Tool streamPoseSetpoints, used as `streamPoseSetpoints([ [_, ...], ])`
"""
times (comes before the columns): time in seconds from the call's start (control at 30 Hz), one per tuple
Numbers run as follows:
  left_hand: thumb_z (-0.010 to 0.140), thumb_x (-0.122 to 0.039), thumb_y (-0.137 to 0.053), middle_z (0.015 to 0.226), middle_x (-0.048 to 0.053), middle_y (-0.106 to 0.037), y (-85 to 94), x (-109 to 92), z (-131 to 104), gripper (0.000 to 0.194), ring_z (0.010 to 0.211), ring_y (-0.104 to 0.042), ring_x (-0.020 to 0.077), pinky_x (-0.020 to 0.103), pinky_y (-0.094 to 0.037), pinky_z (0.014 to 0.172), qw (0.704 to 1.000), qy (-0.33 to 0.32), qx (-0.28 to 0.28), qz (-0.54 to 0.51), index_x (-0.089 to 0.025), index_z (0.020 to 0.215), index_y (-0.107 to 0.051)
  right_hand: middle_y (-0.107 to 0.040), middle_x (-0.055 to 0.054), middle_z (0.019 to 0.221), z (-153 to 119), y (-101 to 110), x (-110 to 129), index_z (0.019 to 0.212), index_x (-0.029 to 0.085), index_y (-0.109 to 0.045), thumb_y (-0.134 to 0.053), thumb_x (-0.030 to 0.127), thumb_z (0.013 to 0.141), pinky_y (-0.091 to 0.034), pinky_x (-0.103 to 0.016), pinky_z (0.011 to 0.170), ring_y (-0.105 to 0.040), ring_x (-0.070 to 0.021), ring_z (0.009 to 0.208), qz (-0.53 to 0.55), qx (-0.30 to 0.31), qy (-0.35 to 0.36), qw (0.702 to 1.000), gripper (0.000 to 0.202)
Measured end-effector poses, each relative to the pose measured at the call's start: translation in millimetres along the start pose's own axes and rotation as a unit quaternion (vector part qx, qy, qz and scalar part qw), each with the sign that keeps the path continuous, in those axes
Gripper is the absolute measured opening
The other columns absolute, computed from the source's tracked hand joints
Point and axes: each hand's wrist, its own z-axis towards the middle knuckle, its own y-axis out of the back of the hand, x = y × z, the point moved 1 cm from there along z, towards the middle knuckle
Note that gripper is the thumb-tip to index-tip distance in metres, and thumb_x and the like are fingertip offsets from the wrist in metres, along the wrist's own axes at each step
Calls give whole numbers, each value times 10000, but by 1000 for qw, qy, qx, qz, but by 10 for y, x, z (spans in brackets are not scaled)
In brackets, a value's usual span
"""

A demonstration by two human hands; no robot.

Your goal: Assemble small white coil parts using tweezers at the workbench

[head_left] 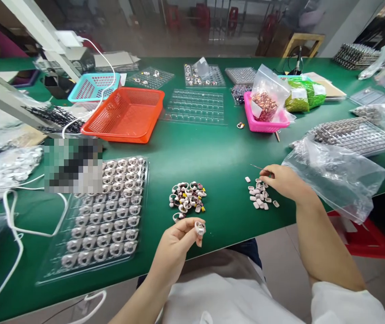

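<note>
Picking caps (265, 206) seems your step; next, go gently. By the table's (212, 153) near edge your left hand (178, 237) pinches a ring-shaped piece (199, 228), right hand (284, 181) a thin tool (256, 167).

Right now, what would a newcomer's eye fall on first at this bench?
Probably the orange-red basket, bright on the back left of the green table, then the pink basket to its right, holding a bag. Nearer, on the left, a clear tray shows rows of pale ring-shaped pieces. In front, the left hand pinches a small pale part; the right hand holds a thin tool by loose pinkish-white pieces.
</note>
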Motion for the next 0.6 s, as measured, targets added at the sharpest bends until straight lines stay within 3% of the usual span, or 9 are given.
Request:
streamPoseSetpoints([
  [0.2,756,-354,-809,663,12,-620,35,-50,-1,255,601,-522,112,238,-408,603,997,3,8,-81,-123,839,-740,-726,-21,736,57,-57,-29,757,214,-680,-612,291,821,-415,-288,573,-643,-191,648,3,51,1,999,121],
  [0.3,753,-339,-814,691,29,-640,27,-80,4,250,621,-546,118,238,-437,609,994,1,13,-104,-115,836,-740,-703,-34,706,-38,-106,54,761,213,-646,-584,298,843,-389,-306,559,-627,-212,632,-16,-3,-15,1000,133],
  [0.4,751,-334,-818,733,51,-665,47,-85,4,248,658,-574,133,244,-476,625,993,1,15,-121,-112,831,-742,-713,-21,747,-295,-155,302,845,223,-638,-599,289,853,-427,-298,590,-642,-195,634,55,-89,12,994,77],
  [0.5,784,-336,-792,850,85,-718,72,-68,-34,229,768,-633,178,271,-523,686,995,-15,7,-100,-132,882,-758,-696,-10,727,-617,-265,699,863,232,-641,-587,262,879,-467,-283,591,-629,-169,603,168,-93,116,974,63],
  [0.6,860,-323,-721,1099,120,-740,76,-44,-123,194,997,-674,251,338,-533,872,997,-68,1,-24,-167,971,-755,-686,-8,772,-837,-452,1095,880,235,-616,-555,172,888,-510,-263,617,-643,-158,656,252,-71,191,946,88],
])
